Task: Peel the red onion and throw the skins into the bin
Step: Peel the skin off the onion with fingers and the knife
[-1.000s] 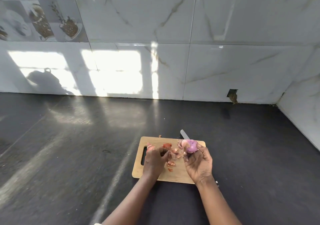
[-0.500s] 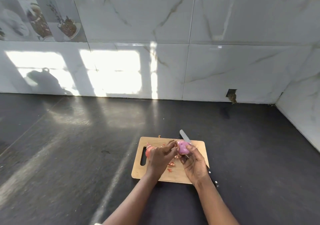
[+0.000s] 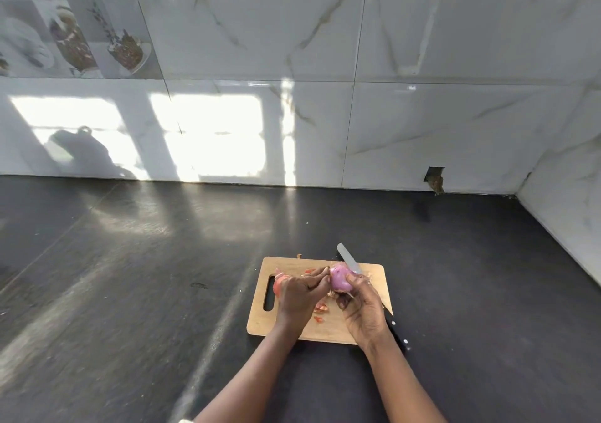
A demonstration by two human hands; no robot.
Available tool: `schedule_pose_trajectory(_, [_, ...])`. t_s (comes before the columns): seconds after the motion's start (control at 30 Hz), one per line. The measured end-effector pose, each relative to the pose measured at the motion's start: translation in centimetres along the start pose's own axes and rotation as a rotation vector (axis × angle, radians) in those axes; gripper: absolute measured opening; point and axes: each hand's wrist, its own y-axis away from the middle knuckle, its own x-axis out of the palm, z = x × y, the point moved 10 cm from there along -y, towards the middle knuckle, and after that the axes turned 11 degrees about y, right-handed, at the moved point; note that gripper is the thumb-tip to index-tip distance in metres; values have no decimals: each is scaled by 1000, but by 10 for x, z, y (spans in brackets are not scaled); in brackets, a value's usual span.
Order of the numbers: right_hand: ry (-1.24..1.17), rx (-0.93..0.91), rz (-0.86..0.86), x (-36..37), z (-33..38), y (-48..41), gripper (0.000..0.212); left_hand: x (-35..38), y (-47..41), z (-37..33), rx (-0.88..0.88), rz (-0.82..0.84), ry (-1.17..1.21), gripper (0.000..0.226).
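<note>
Purple-pink red onion (image 3: 340, 278): smooth, rounded, glossy; held over the far edge of the cutting board (image 3: 260, 320), right of centre.
right hand (image 3: 363, 310): fingers and thumb curled round the onion from below and from the right; back of the hand turned up, wrist over the board's near right corner.
left hand (image 3: 300, 294): fingers curled tight, fingertips (image 3: 323, 273) pinched against the onion's left side; knuckles up.
scrap (image 3: 278, 287): pinkish-orange, at the left hand's outer edge by the board's slot; held or lying there, cannot be told.
skins (image 3: 320, 309): thin reddish flakes, scattered on the board between the hands.
board: pale wood, rounded corners, handle slot at its left end; laid on the dark matt bench (image 3: 130, 276).
knife (image 3: 348, 257): grey blade tip seen past the board's far edge, black riveted handle off the near right corner; middle hidden by the right hand.
</note>
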Motion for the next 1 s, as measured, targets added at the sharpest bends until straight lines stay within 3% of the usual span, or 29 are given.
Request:
schedule_pose_trajectory(0.13, [9, 18, -22, -6, -5, -3, 28, 1, -1, -3, 0, 5, -15, 17])
schedule_pose_trajectory(0.33, [-27, 22, -43, -9, -7, -5, 57, -5, 1, 0, -14, -36, 1, 21])
schedule_pose_trajectory(0.43, [-60, 24, -23, -8, -7, -4, 50, -8, 3, -5, -12, -72, 66, 9])
schedule_pose_trajectory(0.53, [-83, 19, -5, -6, -6, -2, 38, -4, 2, -1, -38, -27, 116, 20])
schedule_pose_trajectory(0.67, [-62, -6, 21, 1, -2, 0, 61, -8, 1, -2, -35, -71, 65, 13])
schedule_pose_trajectory(0.83, [-73, -25, 38, 4, 0, 1, 51, -9, 2, -7, 12, -75, -9, 6])
schedule_pose_trajectory(0.9, [-61, -32, 49, 6, 3, 3, 49, -6, 5, -8, 26, -66, -18, 13])
schedule_pose_trajectory(1.0, [-65, -22, 49, 9, 3, 5, 74, -8, 6, -5, -3, -86, 36, 25])
